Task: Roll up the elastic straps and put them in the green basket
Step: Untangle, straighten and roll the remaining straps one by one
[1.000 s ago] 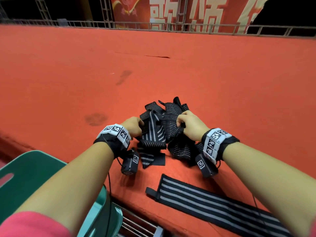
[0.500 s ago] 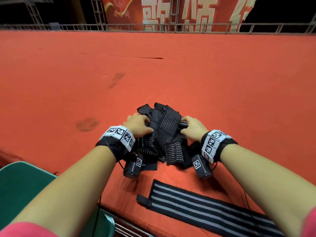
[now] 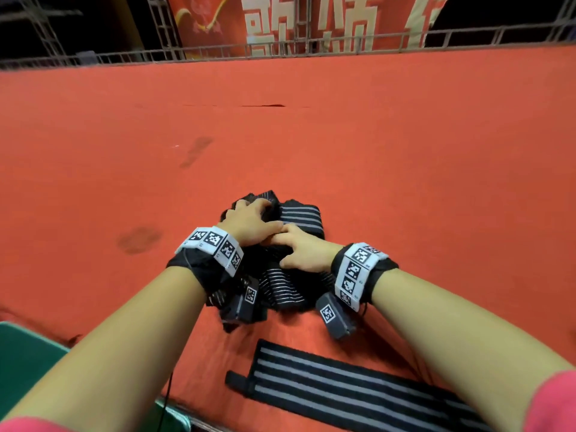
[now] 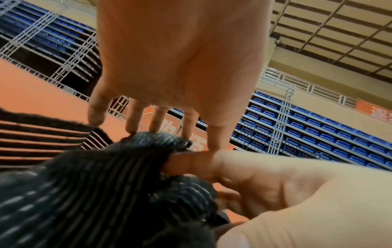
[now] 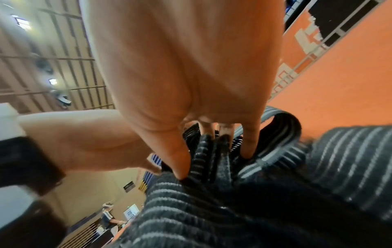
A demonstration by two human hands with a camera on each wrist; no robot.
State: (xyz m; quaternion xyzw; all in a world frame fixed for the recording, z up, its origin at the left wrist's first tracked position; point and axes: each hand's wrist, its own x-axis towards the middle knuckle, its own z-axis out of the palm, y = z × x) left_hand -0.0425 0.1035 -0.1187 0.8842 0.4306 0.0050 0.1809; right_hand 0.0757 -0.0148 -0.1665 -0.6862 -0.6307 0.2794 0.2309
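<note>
At the near left edge of the head view a corner of the green basket shows, mostly cut off by the frame and by the left forearm; it sits below the near edge of the red carpet. Right of it, the left hand lies on the far left part of the pile of elastic straps, fingers spread and nearly straight, tips pressing down into the black fabric; the left wrist view shows the four fingertips touching the top of a bunched strap, not wrapped around it, so this hand is released and pressing rather than grasping. Just right of it, touching it at the fingers, the right hand rests on the middle of the pile; the right wrist view shows its fingers dug down between folds of striped strap and the thumb pushed into another fold; whether it actually pinches a strap or only presses I cannot tell. The pile itself lies on the carpet between the two wrists, much of it hidden under the hands and the wrist-worn cameras. Near and right of the pile, apart from it, one flat strap lies unrolled on the carpet, its right end covered by the right forearm.
</note>
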